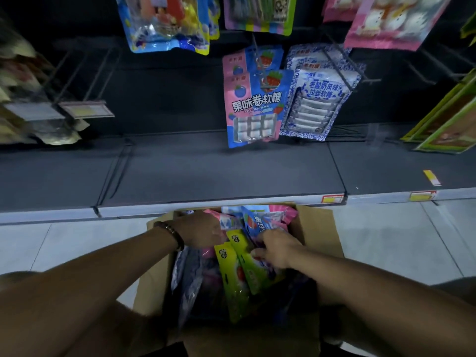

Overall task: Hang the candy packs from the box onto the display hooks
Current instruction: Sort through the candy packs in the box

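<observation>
An open cardboard box [319, 228] stands on the floor below me, full of candy packs. Both my hands are inside it. My left hand [198, 230], with a bead bracelet on the wrist, presses on pink and blue packs [229, 220] at the box's far side. My right hand [277, 247] closes its fingers on the edge of a yellow-green pack [247, 266]; a second yellow-green pack [231, 287] lies beside it. On hooks above hang pink-and-blue packs [253, 109] and blue-and-white packs [314, 99].
A dark shelf [206, 171] runs across in front of the box, with yellow price tags [332, 198] on its edge. Bare wire hooks [85, 76] stick out at the left. More hung packs fill the top row [164, 21] and both sides. Pale floor tiles [386, 240] surround the box.
</observation>
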`<action>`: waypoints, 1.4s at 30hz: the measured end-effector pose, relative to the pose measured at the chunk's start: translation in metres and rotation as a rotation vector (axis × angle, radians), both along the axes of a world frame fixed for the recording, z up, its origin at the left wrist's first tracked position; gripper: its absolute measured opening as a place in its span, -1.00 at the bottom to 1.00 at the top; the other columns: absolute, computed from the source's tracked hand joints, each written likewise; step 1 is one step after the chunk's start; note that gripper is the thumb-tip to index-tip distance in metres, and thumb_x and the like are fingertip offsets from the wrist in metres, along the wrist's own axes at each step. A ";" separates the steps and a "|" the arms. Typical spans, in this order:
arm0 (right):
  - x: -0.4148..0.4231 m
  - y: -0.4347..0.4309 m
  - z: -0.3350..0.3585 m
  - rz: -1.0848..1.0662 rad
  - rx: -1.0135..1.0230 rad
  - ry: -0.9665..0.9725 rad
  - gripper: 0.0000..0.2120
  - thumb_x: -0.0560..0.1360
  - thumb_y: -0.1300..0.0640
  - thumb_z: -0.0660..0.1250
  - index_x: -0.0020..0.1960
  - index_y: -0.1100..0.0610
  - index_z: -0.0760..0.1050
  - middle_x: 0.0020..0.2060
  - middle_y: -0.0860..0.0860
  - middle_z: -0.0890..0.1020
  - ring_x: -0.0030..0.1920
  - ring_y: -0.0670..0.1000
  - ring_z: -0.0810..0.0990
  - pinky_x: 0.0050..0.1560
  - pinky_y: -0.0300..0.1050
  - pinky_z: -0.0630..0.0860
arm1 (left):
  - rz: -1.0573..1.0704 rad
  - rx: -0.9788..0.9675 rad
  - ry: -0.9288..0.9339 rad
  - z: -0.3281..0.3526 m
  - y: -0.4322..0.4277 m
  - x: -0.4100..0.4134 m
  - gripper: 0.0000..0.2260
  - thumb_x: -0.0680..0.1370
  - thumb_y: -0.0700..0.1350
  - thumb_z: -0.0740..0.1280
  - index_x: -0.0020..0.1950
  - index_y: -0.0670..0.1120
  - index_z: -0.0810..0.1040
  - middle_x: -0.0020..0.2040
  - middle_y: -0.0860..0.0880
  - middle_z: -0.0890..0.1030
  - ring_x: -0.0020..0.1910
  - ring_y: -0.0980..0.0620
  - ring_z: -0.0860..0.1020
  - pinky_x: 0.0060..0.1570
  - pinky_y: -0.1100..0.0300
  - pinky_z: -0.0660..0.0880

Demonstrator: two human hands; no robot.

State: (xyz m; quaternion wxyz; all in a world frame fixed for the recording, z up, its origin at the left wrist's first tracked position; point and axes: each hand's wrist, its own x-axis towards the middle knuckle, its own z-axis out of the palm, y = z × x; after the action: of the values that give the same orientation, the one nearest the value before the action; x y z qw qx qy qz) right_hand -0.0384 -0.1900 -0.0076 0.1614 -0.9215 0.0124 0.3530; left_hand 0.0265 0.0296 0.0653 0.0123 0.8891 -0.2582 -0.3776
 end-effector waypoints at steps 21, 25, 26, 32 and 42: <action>0.043 -0.010 0.123 -0.779 0.942 -0.313 -0.70 0.59 0.17 0.50 -0.30 0.13 0.58 -0.31 0.24 0.61 -0.20 0.23 0.65 -0.04 0.26 0.66 | 0.514 -0.836 -0.122 -0.029 -0.068 -0.004 -0.76 0.61 0.05 0.47 0.25 0.10 0.59 0.02 0.14 0.72 -0.01 0.12 0.71 0.02 0.06 0.62; 0.056 -0.015 0.132 -0.680 0.943 -0.400 -0.79 0.60 0.09 0.49 -0.10 0.24 0.70 -0.15 0.24 0.74 -0.09 0.35 0.73 0.05 0.28 0.66 | 0.624 -0.869 -0.134 -0.015 -0.061 0.017 -0.75 0.56 0.24 0.37 0.00 0.08 0.63 -0.24 0.10 0.67 -0.27 0.03 0.63 -0.13 -0.21 0.67; 0.062 -0.020 0.132 -0.680 0.908 -0.456 -0.85 0.58 0.06 0.49 -0.04 0.15 0.73 -0.10 0.17 0.77 -0.02 0.29 0.75 0.11 0.30 0.68 | 0.638 -0.881 -0.135 -0.010 -0.060 0.023 -0.70 0.53 0.26 0.35 -0.01 0.05 0.64 -0.22 0.06 0.70 -0.26 0.00 0.64 -0.12 -0.21 0.67; 0.085 -0.059 0.156 -0.590 0.495 -0.671 -0.33 0.59 0.04 0.50 0.59 -0.13 0.26 0.29 -0.08 0.28 0.12 -0.09 0.44 0.05 -0.32 0.49 | 0.740 -0.895 -0.018 0.019 -0.058 0.061 -0.87 0.64 -0.03 0.40 0.02 -0.04 0.71 -0.12 -0.11 0.73 -0.24 0.03 0.58 -0.15 -0.02 0.61; 0.150 -0.068 0.160 -0.701 0.608 -0.895 -0.78 0.68 0.20 0.35 0.16 -0.09 0.67 -0.30 -0.17 0.60 -0.41 -0.05 0.50 -0.46 -0.12 0.40 | 0.979 -1.076 0.047 0.042 -0.066 0.109 -0.77 0.68 0.09 0.35 0.06 -0.05 0.67 -0.15 -0.09 0.73 -0.24 -0.07 0.62 -0.12 -0.15 0.65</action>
State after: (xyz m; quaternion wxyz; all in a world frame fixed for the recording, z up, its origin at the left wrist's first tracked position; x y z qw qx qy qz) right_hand 0.1114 -0.2583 0.1520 0.5105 -0.8342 0.1436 -0.1515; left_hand 0.1357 -0.0360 0.1072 0.6210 0.7652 0.0193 -0.1686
